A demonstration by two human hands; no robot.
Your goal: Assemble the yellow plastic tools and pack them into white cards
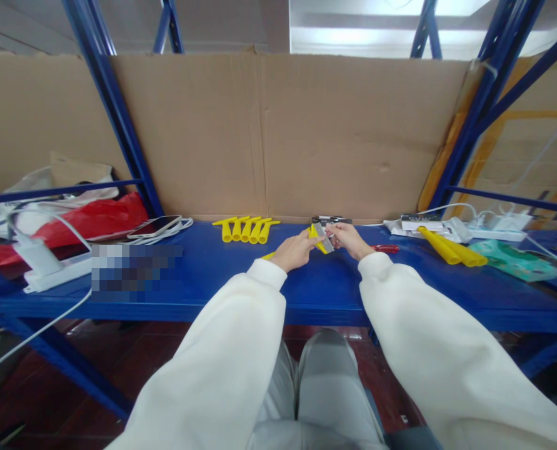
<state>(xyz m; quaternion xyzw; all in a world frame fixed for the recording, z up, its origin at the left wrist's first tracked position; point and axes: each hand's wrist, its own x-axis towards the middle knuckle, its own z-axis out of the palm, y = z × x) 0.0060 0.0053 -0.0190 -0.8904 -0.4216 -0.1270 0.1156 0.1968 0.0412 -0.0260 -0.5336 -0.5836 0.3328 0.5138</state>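
Observation:
My left hand (294, 250) is closed around a yellow plastic scraper (324, 245); its handle end pokes out behind my wrist. A flat grey metal blade (326, 242) lies across the scraper's wide head. From the other side, the fingers of my right hand (347, 239) pinch at the blade's edge. Whether the blade is fixed to the head, I cannot tell. Just behind my hands lie black and silver pieces (332, 220), too small to make out. A red screwdriver handle (386, 249) rests beside my right wrist.
Several yellow scraper handles (245, 230) stand in a row at the back of the blue table (212, 275). On the right are more yellow handles (447, 250), a green packet (512, 259) and a power strip. Cardboard (259, 137) walls the back. Cables and a red bag (104, 219) lie left.

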